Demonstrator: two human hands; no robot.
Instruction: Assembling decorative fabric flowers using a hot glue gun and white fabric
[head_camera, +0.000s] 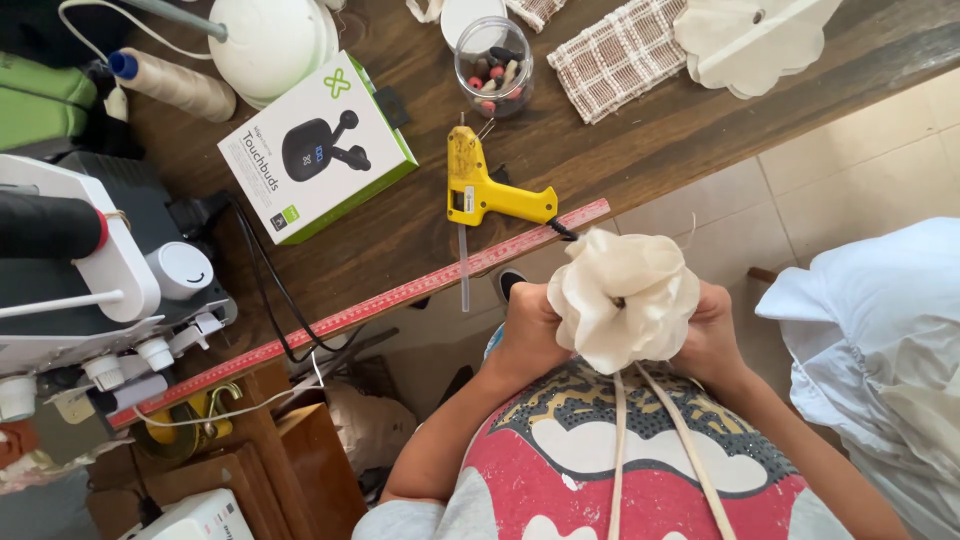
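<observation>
Both hands hold a cream fabric flower (624, 300) in front of the person's chest, just off the edge of the wooden desk (640, 150). The left hand (530, 330) grips it from one side and the right hand (708, 335) from the other, the fingers of each curled shut on the petals and mostly hidden behind them. Two thin cream strips (650, 440) hang from under the flower down over the red patterned shirt. On the desk, near the flower, lies a yellow glue gun (478, 185), its cord end just beside the petals. A long red ruler (360, 312) runs along the desk edge. Farther back are a white and green box (315, 150), a small clear jar (493, 65) of mixed bits, a checked cloth (620, 55) and cut cream fabric pieces (750, 40). A sewing machine (90, 290) stands at the side, and white cloth (880, 350) is heaped on the other side.
</observation>
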